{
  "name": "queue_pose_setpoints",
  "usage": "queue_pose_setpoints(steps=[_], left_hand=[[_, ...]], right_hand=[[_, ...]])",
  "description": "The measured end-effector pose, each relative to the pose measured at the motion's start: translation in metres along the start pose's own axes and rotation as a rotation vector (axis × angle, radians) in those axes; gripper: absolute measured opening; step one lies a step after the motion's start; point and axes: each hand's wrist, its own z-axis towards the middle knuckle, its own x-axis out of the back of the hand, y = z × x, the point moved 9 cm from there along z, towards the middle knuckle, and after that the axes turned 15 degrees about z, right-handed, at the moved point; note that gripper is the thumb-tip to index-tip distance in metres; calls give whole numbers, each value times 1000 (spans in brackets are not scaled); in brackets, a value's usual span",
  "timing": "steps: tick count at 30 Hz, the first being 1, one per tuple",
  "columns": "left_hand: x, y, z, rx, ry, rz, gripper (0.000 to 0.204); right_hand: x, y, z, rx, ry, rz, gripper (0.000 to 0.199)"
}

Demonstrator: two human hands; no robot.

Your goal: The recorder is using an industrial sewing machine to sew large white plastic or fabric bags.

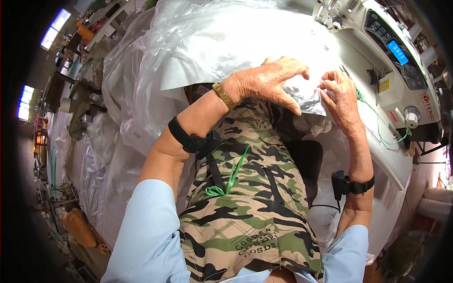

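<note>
A heap of shiny, translucent plastic sheeting (pixel 207 37) spreads in front of me over the work surface. My left hand (pixel 271 82) lies over its near edge, the thumb and fingers wide apart with nothing between them. To its right, my right hand (pixel 340 96) has its thumb and forefinger drawn together at the crinkled edge of the plastic, which hangs down between the two hands. What the other right fingers touch is hidden. A white textured sheet (pixel 181 75) shows beneath the plastic, left of my left wrist.
An industrial sewing machine (pixel 401 89) with a lit panel stands at the right, its white table (pixel 387 165) curving toward me. Green string (pixel 383 137) trails beside my right hand. More green string (pixel 214 191) lies on my camouflage apron (pixel 245 212). Piled plastic (pixel 96 165) covers the left side.
</note>
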Motion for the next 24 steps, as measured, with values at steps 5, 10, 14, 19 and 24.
queue_pose_setpoints(steps=[5,10,14,19,24], left_hand=[[-12,15,0,-47,20,154,64],[-11,2,8,54,163,87,26],[-6,-7,13,54,301,58,24],[-7,-12,23,105,255,73,27],[-16,-17,30,193,186,81,31]], right_hand=[[0,15,-5,-56,72,105,16],[-1,23,-12,-113,120,248,17],[3,23,-18,-123,265,298,20],[4,29,-23,-237,281,403,18],[-2,38,-27,-252,371,477,20]])
